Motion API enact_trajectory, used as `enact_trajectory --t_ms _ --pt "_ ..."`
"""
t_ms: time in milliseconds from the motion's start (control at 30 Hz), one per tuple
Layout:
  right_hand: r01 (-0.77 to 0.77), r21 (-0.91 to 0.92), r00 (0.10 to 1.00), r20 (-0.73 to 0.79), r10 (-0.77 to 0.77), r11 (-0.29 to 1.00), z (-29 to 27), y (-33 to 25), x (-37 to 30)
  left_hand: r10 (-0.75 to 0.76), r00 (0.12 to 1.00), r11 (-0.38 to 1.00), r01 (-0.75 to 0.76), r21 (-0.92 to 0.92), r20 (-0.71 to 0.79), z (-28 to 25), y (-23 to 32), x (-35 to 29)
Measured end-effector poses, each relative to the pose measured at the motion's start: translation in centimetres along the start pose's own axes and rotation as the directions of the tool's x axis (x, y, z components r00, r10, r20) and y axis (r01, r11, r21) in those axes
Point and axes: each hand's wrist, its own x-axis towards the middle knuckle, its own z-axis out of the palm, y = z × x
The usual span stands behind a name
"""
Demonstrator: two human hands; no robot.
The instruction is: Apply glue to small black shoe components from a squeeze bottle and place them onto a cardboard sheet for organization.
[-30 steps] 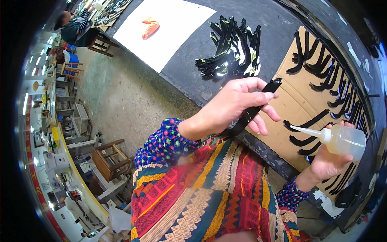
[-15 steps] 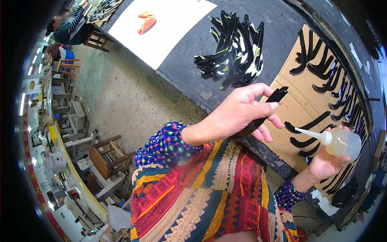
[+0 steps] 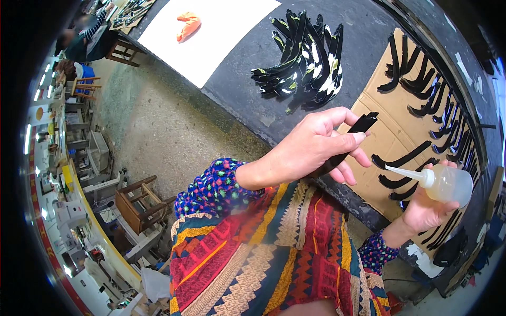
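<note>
The left hand [image 3: 322, 143], pinching a glossy black strip [image 3: 363, 123], has shifted slightly right, bringing it nearer the white tapered nozzle [image 3: 405, 172] of the translucent plastic squeeze bottle [image 3: 451, 186] the right hand [image 3: 421, 211] grips; they remain apart, near tan cardboard [image 3: 392, 126] on the dark table [image 3: 232, 73].

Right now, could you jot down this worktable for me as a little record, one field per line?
Left hand: holds a black strip
Right hand: holds a translucent squeeze bottle, its thin nozzle pointing left
Cardboard sheet: bears rows of curved black strips
Dark tabletop: bears a strip pile
White sheet: bears a crumpled orange item
</note>
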Motion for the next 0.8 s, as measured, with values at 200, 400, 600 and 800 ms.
enact_trajectory --t_ms 200,400,600,800 --pt "0.008 -0.007 1.0 0.006 -0.008 1.0 -0.1 -0.2 0.0 -0.046 0.999 0.997 0.047 -0.066 0.022 0.1 -0.1 0.4" --pt "0.012 0.012 1.0 -0.008 -0.012 1.0 -0.7 -0.5 0.0 -0.07 0.997 0.994 0.072 -0.079 0.033 0.4 -0.2 0.8" --pt "0.007 0.02 1.0 -0.013 -0.006 1.0 -1.3 -0.9 0.1 -0.082 0.996 0.995 0.083 -0.059 0.025 1.0 -0.3 1.1" --pt "-0.004 0.091 0.999 0.033 0.001 0.996 -1.2 -1.4 0.4 -0.141 0.989 0.989 0.139 0.043 0.043 1.2 0.2 1.2"
